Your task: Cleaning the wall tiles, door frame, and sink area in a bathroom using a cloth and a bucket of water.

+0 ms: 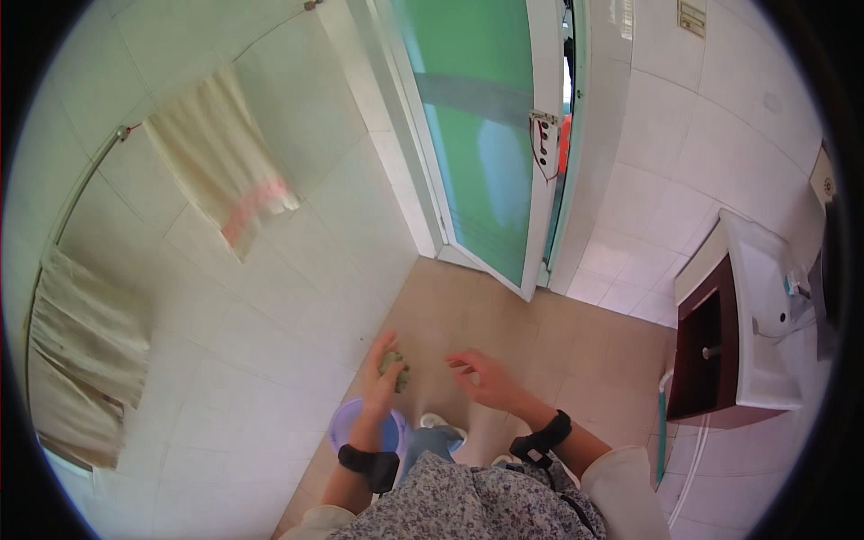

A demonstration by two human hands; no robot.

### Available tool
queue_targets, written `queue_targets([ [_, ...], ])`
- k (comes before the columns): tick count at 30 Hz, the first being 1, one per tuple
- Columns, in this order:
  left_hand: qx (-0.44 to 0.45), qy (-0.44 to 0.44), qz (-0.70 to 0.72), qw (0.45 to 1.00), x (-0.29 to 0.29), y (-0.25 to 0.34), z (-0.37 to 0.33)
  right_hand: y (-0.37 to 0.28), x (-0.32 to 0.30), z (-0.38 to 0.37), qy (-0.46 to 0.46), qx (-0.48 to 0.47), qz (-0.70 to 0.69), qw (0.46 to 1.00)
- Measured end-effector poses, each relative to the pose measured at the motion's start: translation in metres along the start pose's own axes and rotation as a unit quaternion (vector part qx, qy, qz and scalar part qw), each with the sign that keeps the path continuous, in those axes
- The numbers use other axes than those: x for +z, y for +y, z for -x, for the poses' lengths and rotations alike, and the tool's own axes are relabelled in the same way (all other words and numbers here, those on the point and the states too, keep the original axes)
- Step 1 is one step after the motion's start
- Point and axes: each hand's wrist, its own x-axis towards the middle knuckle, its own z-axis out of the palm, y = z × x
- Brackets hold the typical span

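Note:
My left hand (378,378) is closed around a crumpled green cloth (396,371), part of which shows between thumb and fingers. Below that hand a purple bucket (340,421) stands on the floor by the left wall, its blue inside partly hidden by my forearm. My right hand (486,380) is raised in front of me, a little apart from the left. Its fingers are loosely bent and spread, and nothing is in them. Both wrists carry black straps.
Ahead is a door (481,162) with green panes, standing ajar. Beige towels (220,162) hang from a rail on the left tiled wall. To the right, a white washbasin (765,315) sits on a dark red cabinet (702,360), with a green hose (663,423) beneath.

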Motion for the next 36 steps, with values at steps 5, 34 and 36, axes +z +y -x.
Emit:
queue_targets([
  [5, 0.120, -0.135, 0.031, 0.983, 0.032, 0.007, -0.061, 0.011, 0.008, -0.057, 0.051, -0.051, -0.065, 0.995],
  [34, 0.368, -0.353, -0.165, 0.844, 0.218, 0.116, -0.343, 0.077, -0.198, -0.232, 0.146, 0.124, -0.020, 0.981],
  [36, 0.381, -0.354, -0.182, 0.835, 0.237, 0.117, -0.352, 0.081, -0.218, -0.228, 0.154, 0.162, -0.019, 0.974],
])
